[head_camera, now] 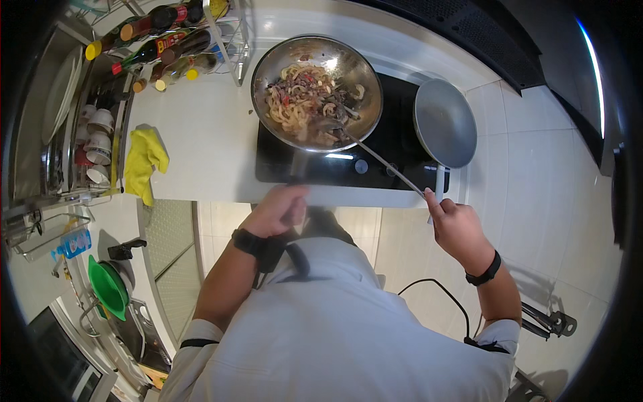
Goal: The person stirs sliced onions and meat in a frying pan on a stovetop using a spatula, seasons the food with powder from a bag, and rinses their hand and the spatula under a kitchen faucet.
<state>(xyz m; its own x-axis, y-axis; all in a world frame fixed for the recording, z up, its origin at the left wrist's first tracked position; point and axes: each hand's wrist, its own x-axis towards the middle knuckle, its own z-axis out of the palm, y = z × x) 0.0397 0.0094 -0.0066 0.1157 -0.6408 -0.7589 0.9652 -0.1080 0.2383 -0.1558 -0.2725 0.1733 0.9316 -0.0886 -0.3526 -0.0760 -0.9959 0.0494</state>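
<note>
A steel wok [369, 65] on the black glass cooktop [326, 173] holds sliced food [296, 95], with pale strips, dark pieces and red bits. My left hand [281, 211], slightly blurred, is closed around the end of the wok's handle [299, 166] at the counter's front edge. Long metal spatula [384, 162] in grip, my right hand [454, 226] is to the right of the wok. The spatula's head rests low in the food, toward the wok's near side, partly covered by it.
Right of the wok, a grey frying pan [446, 125] has its handle close to my right hand. A yellow cloth [143, 163] lies at the counter's left. Several bottles [166, 45] fill a wire rack [241, 55]. Cups [99, 135] sit in an open drawer. A black cable [452, 296] hangs right.
</note>
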